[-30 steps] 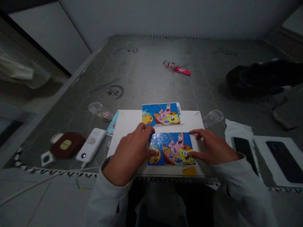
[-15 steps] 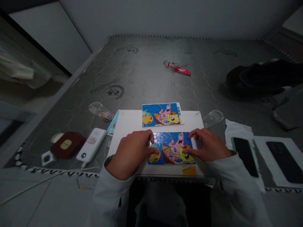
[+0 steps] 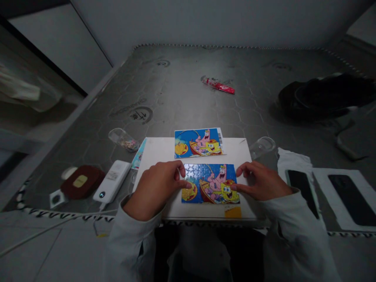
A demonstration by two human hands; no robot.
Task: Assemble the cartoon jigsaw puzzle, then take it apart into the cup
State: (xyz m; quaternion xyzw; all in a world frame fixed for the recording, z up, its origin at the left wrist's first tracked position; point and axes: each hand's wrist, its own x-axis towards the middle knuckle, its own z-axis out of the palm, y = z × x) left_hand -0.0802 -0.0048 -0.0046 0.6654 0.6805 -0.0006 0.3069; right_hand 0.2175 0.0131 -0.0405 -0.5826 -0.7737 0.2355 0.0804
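An assembled jigsaw puzzle (image 3: 210, 192) with a cartoon picture lies flat on a white board (image 3: 158, 150). My left hand (image 3: 160, 184) is at its left side, thumb tip over the left edge and index finger near the top left corner. Across from it, my right hand (image 3: 260, 181) has its thumb tip over the right part, while its index finger is beside the top right corner. Thumb and index finger are apart on both hands; the other fingers are partly hidden. Just beyond the puzzle lies a card (image 3: 198, 143) with the same picture.
To the left are a clear cup (image 3: 125, 140) with small colourful pieces, a white power bank (image 3: 113, 180) with a cable, and a brown case (image 3: 82, 182). Another clear cup (image 3: 263, 147), a phone (image 3: 302, 190) and a dark phone-shaped item (image 3: 351, 199) are on the right. A red packet (image 3: 219, 85) lies farther back.
My hands have drawn slightly apart, their thumbs and index fingers sliding outward toward the puzzle's sides. The puzzle stays in place on the board; the view has shifted a little.
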